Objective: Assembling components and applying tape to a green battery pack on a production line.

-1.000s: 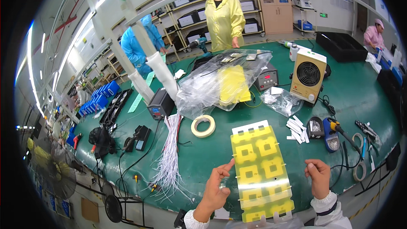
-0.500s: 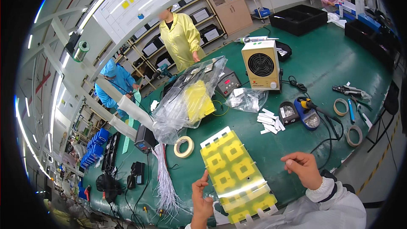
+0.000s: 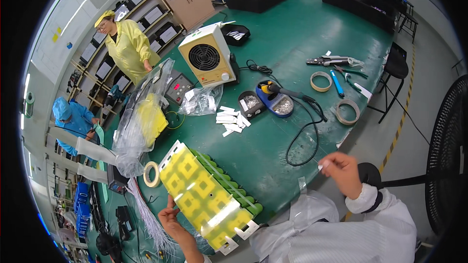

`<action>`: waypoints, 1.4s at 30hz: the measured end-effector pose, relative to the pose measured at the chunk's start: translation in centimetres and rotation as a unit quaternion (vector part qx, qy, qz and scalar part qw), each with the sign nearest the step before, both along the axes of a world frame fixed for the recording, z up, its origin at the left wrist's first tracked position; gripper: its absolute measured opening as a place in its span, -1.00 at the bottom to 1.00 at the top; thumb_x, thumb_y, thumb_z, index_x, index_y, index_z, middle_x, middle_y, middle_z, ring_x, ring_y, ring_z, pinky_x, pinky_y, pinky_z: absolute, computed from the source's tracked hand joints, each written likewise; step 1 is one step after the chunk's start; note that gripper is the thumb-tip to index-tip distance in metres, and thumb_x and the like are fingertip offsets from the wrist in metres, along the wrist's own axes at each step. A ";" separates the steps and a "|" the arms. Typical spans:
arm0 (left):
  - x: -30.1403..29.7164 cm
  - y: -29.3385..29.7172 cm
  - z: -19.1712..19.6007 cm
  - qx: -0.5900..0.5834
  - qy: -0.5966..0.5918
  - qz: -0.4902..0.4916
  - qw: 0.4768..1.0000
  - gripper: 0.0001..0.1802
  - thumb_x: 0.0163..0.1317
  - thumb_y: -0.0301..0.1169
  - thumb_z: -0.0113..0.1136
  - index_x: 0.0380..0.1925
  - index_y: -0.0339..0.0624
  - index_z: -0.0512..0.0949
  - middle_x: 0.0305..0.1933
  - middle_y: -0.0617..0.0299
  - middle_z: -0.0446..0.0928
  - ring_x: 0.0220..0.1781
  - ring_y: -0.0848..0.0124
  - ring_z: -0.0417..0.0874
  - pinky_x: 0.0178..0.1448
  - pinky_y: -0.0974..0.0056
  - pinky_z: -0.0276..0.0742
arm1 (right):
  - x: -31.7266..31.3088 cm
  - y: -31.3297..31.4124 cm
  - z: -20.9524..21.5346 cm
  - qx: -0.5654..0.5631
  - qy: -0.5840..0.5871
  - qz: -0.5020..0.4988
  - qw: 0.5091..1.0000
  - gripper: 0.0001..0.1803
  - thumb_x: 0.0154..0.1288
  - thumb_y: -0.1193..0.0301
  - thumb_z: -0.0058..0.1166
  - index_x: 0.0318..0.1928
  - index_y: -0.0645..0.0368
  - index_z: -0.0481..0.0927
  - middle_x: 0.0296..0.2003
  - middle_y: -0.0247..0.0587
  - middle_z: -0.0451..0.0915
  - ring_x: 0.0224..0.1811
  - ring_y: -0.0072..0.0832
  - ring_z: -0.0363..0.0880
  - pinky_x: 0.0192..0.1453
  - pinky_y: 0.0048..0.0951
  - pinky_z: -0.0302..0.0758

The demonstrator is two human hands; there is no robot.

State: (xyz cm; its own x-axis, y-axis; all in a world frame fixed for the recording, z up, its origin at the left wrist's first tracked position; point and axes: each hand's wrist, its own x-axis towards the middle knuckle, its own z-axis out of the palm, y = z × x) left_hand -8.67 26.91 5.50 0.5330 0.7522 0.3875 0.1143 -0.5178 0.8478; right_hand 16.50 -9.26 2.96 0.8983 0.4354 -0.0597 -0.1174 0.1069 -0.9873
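A battery pack (image 3: 202,192) lies slanted at the table's near edge. Its top is a yellow sheet with square patterns under a clear cover, and white plates line its short ends. Green cylindrical cells (image 3: 229,180) show along its right side. My left hand (image 3: 175,221) is at the pack's left long edge, fingers apart and fingertips by the side; whether they touch is unclear. Off to the pack's right, my right hand (image 3: 343,173) is raised, thumb and index finger pinched together with a tiny pale bit at the tips, too small to name.
Beyond the pack lie white strips (image 3: 233,121), a soldering iron (image 3: 287,91) in its stand and a beige fan unit (image 3: 207,56). Tape rolls (image 3: 347,112) and pliers (image 3: 351,71) sit right. A masking tape roll (image 3: 151,174) and white wires (image 3: 151,219) are left. Two people work across the table.
The view has swung right, so the table things appear farther left. The green cells on the pack's right side now show. My right hand stays pinched and my left stays beside the pack.
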 end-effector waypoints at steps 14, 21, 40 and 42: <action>2.0 -18.9 5.0 0.197 0.149 -0.438 0.865 -0.56 0.26 -0.17 0.21 0.00 -0.26 0.49 0.28 -0.03 0.50 -0.15 0.24 0.73 -0.17 0.29 0.61 | -6.4 -0.1 -8.7 -0.042 0.181 0.146 0.972 -0.65 0.42 0.31 0.14 -0.01 0.39 0.58 -0.17 -0.14 0.70 -0.12 -0.49 0.64 0.02 -0.45 0.56; 7.9 -22.9 -5.9 0.253 0.342 -0.275 0.862 -0.40 0.11 -0.48 0.19 0.23 -0.24 0.42 0.40 0.11 0.39 -0.51 0.25 0.68 -0.44 0.23 0.60 | -5.7 -0.2 -6.3 -0.035 0.289 0.140 0.946 -0.73 0.42 0.33 0.14 -0.13 0.35 0.63 -0.30 -0.18 0.70 -0.27 -0.57 0.65 -0.14 -0.49 0.61; 8.2 -22.9 -6.5 0.407 0.326 -0.240 0.819 -0.45 0.07 -0.44 0.14 0.15 -0.27 0.53 0.31 -0.04 0.46 -0.71 0.54 0.50 -0.61 0.42 0.47 | -0.2 -5.2 3.5 0.131 0.329 0.183 0.917 -0.83 0.36 0.46 0.16 -0.22 0.36 0.63 -0.49 -0.27 0.65 -0.48 -0.59 0.56 -0.36 -0.57 0.52; 8.3 -21.9 -6.3 0.394 0.311 -0.245 0.829 -0.51 0.13 -0.42 0.16 0.13 -0.24 0.55 0.25 0.00 0.53 -0.70 0.50 0.54 -0.59 0.40 0.48 | -0.4 -4.8 4.5 0.029 0.234 0.181 0.955 -0.82 0.37 0.45 0.16 -0.22 0.37 0.64 -0.47 -0.26 0.67 -0.46 -0.59 0.57 -0.34 -0.55 0.54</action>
